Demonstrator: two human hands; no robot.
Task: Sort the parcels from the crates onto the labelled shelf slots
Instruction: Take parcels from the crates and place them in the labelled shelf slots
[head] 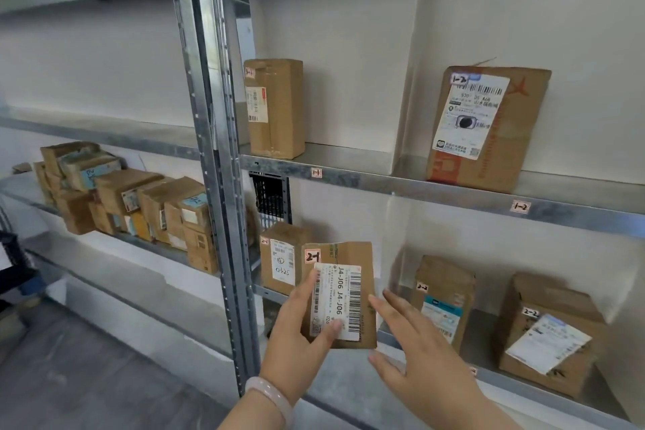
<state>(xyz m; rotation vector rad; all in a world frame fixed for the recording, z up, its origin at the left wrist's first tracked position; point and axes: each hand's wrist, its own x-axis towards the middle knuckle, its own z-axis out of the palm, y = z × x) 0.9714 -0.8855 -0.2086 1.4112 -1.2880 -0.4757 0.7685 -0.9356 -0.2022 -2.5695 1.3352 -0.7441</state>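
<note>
Currently your left hand grips a small brown parcel by its lower left side, with the thumb pressed on its white barcode label. A handwritten 2-1 tag sits at the parcel's top left corner. You hold it upright in front of the lower level of the metal shelf, just right of a box tagged 2-1 standing at that level's left end. Can't tell if the parcel touches the shelf. Your right hand is wide, fingers straight and spread, holding nothing, just beside the parcel's right edge. A pale bracelet is on your left wrist. Further right on the lower level stand two boxes tagged 2-2, the nearer one and the far one. On the upper level, a tall box tagged 1-1 is at the left and a bigger box tagged 1-2 is past the divider. The front rim carries a 1-1 sticker and a 1-2 sticker. The left shelf unit holds a pile of brown boxes.
</note>
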